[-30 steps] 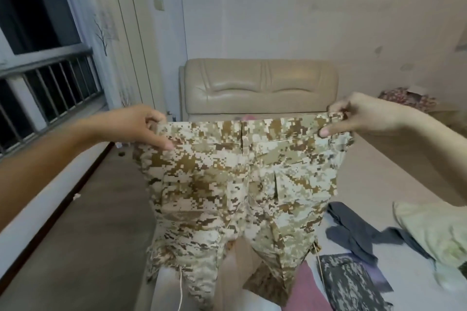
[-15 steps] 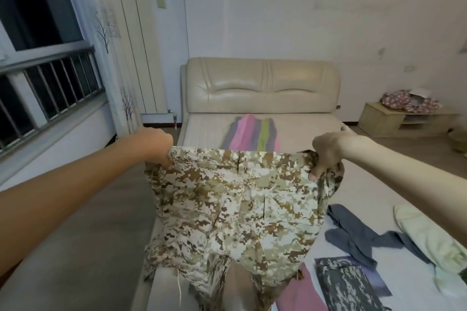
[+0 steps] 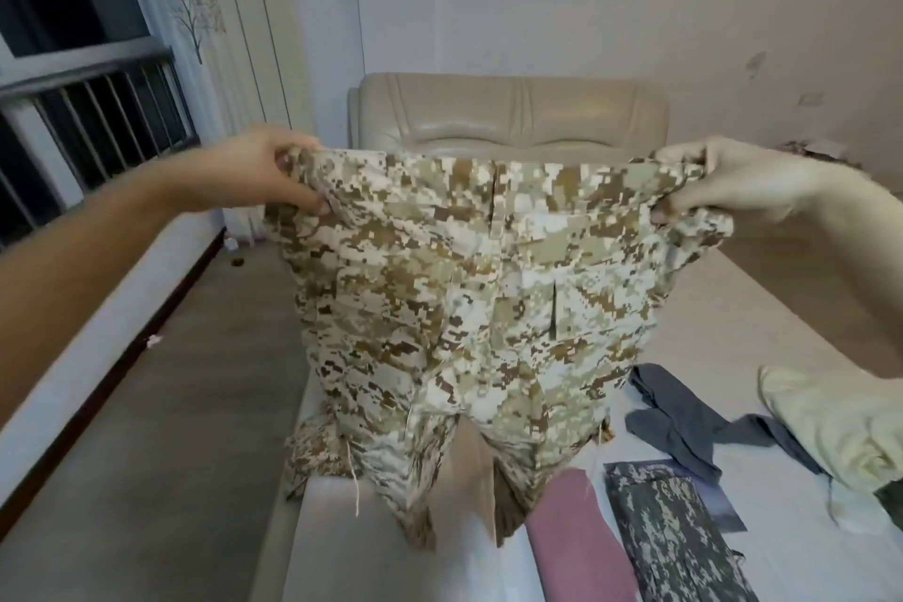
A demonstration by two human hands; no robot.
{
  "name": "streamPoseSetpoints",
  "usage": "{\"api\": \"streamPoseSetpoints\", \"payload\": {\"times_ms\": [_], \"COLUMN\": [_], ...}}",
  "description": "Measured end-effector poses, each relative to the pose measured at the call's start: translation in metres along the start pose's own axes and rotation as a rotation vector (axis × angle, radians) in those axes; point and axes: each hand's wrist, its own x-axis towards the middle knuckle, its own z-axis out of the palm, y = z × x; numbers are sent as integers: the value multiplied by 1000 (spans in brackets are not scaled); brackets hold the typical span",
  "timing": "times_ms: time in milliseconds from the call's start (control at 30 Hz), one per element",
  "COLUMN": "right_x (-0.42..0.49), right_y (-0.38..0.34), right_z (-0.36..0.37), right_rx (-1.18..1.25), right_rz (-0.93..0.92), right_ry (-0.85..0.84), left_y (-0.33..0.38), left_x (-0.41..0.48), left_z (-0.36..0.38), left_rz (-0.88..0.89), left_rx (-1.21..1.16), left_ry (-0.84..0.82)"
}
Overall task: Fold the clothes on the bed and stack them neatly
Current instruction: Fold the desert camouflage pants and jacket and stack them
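Holding the camouflage trousers [image 3: 464,288] up in the air by the waistband, stretched wide above the left edge of the bed [image 3: 742,308], close to its near left corner. Gripping one end of the band with the left hand [image 3: 273,183], fingers curled round the cloth. Gripping the other end with the right hand [image 3: 723,183], likewise closed on a bunched fold. Trailing below: both legs, crumpled onto the bed, with one hem heaped right at the left edge.

Likely to slip from there. Lowering the trousers without first drawing them toward the middle of the bed could tip that hem over the edge and down to the floor [image 3: 161,430], pulling the rest askew.

Worth watching the right-hand grip too: bunched, so probably a crooked waistband and a lopsided first fold if laid down as is.

Also risky: swinging the legs rightward across the pink cloth [image 3: 571,543] and the dark camouflage piece [image 3: 679,547], both lying flat by the near edge, just beside the dangling legs. Could rumple them.

Further right, a grey garment [image 3: 684,425] and a pale yellow garment [image 3: 830,425], loose and unfolded, apt to get caught underneath.
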Motion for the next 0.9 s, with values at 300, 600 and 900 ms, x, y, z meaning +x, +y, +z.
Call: {"api": "streamPoseSetpoints", "payload": {"times_ms": [300,600,900], "right_x": [28,23,34], "right_y": [-21,-39,-37], "right_z": [17,74,113], "right_rx": [-502,-331,-295], "right_rz": [-101,-389,-479], "right_ry": [-123,-386,-278], "left_y": [15,17,64], "left_x": [23,-9,-12], "left_z": [-5,29,60], "left_rz": [-338,516,654], "left_rx": [618,251,-7], "left_ry": [-375,-5,-98]}}
